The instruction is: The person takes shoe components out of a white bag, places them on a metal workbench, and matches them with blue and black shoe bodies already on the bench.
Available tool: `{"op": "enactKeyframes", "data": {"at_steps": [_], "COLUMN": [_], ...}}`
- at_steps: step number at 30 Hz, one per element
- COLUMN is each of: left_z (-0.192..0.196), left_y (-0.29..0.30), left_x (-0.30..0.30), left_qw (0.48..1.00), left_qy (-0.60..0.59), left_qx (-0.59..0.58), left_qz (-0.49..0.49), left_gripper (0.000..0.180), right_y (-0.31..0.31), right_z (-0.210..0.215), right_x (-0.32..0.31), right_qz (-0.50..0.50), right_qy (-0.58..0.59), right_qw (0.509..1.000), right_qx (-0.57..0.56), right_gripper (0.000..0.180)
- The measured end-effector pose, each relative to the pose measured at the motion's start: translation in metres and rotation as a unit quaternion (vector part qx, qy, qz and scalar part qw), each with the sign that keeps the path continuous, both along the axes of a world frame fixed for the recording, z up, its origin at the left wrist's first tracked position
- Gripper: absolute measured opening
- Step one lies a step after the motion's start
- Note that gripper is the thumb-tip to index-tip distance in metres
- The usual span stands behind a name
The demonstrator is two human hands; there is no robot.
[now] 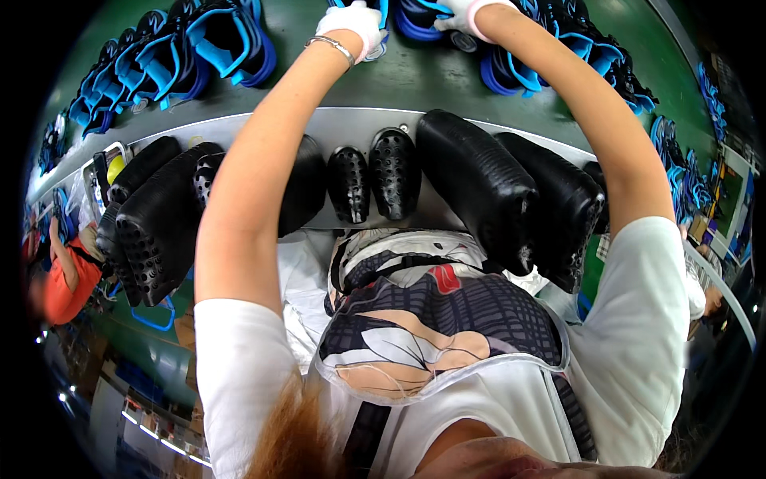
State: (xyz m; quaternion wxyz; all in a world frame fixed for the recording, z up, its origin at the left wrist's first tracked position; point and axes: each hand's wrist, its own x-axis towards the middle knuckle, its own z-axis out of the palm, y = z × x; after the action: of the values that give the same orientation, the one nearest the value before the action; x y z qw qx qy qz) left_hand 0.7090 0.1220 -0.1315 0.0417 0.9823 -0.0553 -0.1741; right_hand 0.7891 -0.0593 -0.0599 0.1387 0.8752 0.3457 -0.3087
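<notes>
At left, something yellow (116,168) sits within a white rim (121,147). On the far green surface (307,80), the gloved left hand (359,24) and right hand (472,16) are at blue-and-black shoes (419,25); fingers are partly hidden, so I cannot tell their opening or grip. Black foot moulds (349,184) line the near edge

Black forms (395,176) line a grey ledge (355,121); leftward, a person (67,289) wears orange.

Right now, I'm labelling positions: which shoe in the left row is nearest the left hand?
The row's rightmost shoe: its neighbours all sit farther left, away from the left hand.
</notes>
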Motion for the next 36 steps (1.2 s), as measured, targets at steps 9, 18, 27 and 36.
{"op": "enactKeyframes", "data": {"at_steps": [9,18,27,36], "left_z": [-0.032,0.09,0.085,0.084], "left_y": [0.031,-0.018,-0.048,-0.043], "left_x": [-0.021,-0.111,-0.192,-0.215], "left_qw": [0.999,0.954,0.942,0.931], "left_qy": [0.027,-0.201,-0.106,-0.1], "left_qx": [-0.039,-0.216,-0.274,-0.294], "left_qz": [0.003,0.049,0.16,0.193], "left_gripper": [0.06,0.044,0.047,0.048], "right_y": [-0.068,-0.172,-0.155,-0.145], "right_z": [0.084,0.158,0.119,0.106], "right_x": [-0.067,-0.223,-0.262,-0.252], "right_qz": [-0.028,0.093,0.128,0.171], "right_qy": [-0.006,-0.086,-0.131,-0.124], "right_qw": [0.985,0.931,0.955,0.938], "right_qx": [0.168,0.343,0.232,0.276], "right_gripper": [0.035,0.04,0.059,0.044]}}
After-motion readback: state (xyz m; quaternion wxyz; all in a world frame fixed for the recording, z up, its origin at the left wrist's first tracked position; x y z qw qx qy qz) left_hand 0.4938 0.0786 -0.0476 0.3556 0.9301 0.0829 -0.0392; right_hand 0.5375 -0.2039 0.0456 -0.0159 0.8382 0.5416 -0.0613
